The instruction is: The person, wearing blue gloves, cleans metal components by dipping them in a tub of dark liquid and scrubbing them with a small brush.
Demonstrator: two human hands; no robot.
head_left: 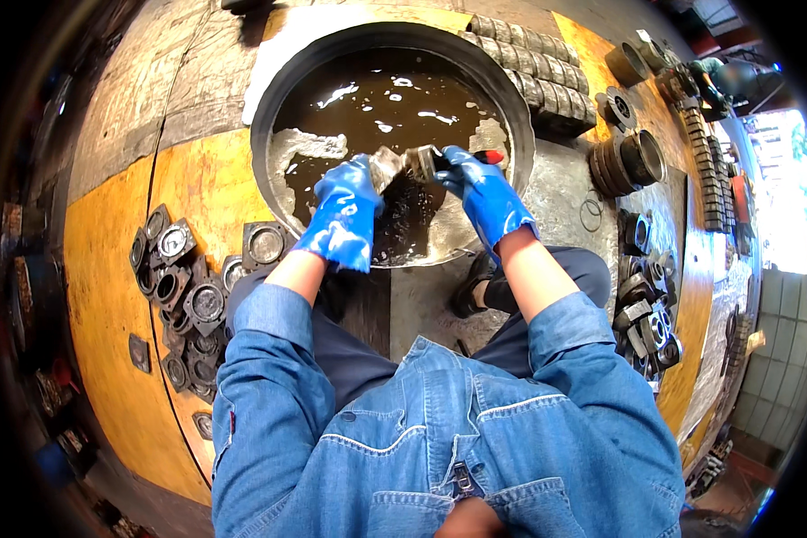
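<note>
Both hands wear blue rubber gloves and are over a wide round metal tub (269, 103) of brown, foamy liquid (359, 108). My left hand (345, 202) is closed on a wet grey-brown piece (386, 169), whose exact kind I cannot make out. Close beside it, my right hand (477, 188) is closed around a small metal part (420, 164) with squarish edges. A red tip (489, 156) shows by the right-hand fingers; what it belongs to is hidden. The two held pieces are nearly touching, just above the liquid.
Square metal flanges with round holes (206, 303) lie heaped at left, more metal parts (650, 296) at right. Rows of ribbed metal cylinders (547, 81) stand behind the tub. Metal rings (628, 163) and a thin loop (591, 213) lie to the right. Another person (722, 85) is at far right.
</note>
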